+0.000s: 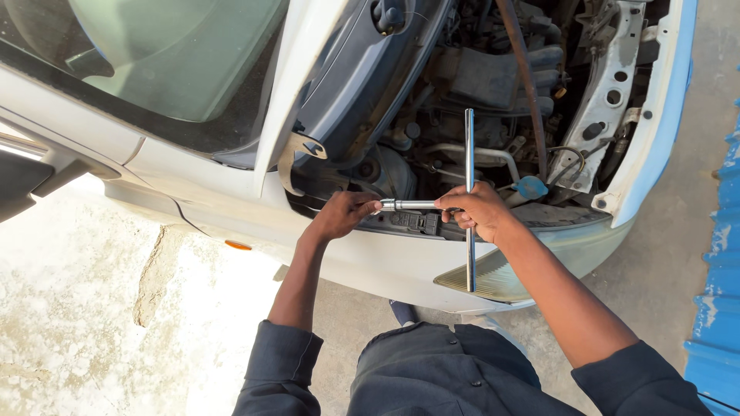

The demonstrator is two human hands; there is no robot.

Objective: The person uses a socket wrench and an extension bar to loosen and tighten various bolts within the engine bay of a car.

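Head view, looking straight down: a chrome T-handle socket wrench [469,196] is held over the edge of an open engine bay [493,85] on a white car [193,166], pretty much dead centre. The right hand [476,209] is clenched around the spot where the long crossbar meets the shaft, the bar running 12 to 6 o'clock. The left hand [345,213] is pinched onto the socket end at about 9 o'clock from the right hand, fingertips touching the metal. A blue cap [529,187] can be seen just beside the right hand at 2 o'clock. The raised hood [308,69] is up at 11 o'clock, concrete floor [77,323] at 7.
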